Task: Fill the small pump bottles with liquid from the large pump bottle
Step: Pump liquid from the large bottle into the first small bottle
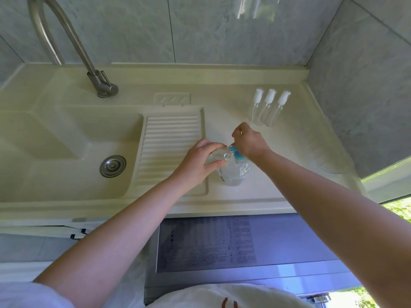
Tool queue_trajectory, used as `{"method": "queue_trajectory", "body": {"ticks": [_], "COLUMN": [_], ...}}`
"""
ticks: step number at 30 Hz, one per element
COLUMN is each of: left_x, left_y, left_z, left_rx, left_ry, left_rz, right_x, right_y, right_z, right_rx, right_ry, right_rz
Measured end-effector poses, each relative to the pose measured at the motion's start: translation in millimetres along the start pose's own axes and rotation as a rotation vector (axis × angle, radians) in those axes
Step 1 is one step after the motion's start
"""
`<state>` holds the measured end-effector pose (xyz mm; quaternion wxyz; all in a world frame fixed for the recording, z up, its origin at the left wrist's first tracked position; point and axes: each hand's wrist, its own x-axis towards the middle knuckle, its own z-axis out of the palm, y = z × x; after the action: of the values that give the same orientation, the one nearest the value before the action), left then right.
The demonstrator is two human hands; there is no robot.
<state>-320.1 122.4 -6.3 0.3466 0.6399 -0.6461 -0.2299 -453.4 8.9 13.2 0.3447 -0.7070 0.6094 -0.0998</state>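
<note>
Ctr frame, on counter right of the ribbed drainboard (171,150): L hand (198,162) grips a small clear bottle (216,155), tilted, mouth at the large pump bottle (234,171)'s blue pump (236,153). R hand (250,142), fingers curled, presses the pump. Three small pump bottles (268,110) stand upper right.

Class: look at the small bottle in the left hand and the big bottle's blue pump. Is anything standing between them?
Nothing visible. The left hand holds the small bottle tilted, its mouth right at the blue pump of the big bottle. The right hand rests on top of the pump, not between them.
</note>
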Motion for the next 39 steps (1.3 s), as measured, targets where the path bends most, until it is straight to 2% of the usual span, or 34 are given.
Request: {"method": "queue_trajectory", "body": {"ticks": [10, 18, 25, 33, 39], "left_x": [0.4, 0.2, 0.8, 2.8, 3.2], "left_y": [-1.6, -0.7, -1.5, -1.8, -2.6], "left_z": [0.2, 1.2, 1.4, 1.2, 0.8], "left_rx": [0.014, 0.003, 0.021, 0.026, 0.028], "left_ry": [-0.003, 0.009, 0.008, 0.007, 0.002], "left_rz": [-0.018, -0.011, -0.014, -0.004, -0.006], "right_x": [-3.0, 0.8, 0.4, 0.9, -1.1], "right_y": [-4.6, -3.2, -5.3, -1.9, -5.1], "right_z": [4.7, -0.5, 4.1, -1.6, 2.1], "right_rx": [-0.094, -0.056, -0.134, -0.045, -0.096], "right_ry": [0.053, 0.013, 0.069, 0.000, 0.051], "right_rz": [-0.006, -0.006, -0.004, 0.000, 0.000]}}
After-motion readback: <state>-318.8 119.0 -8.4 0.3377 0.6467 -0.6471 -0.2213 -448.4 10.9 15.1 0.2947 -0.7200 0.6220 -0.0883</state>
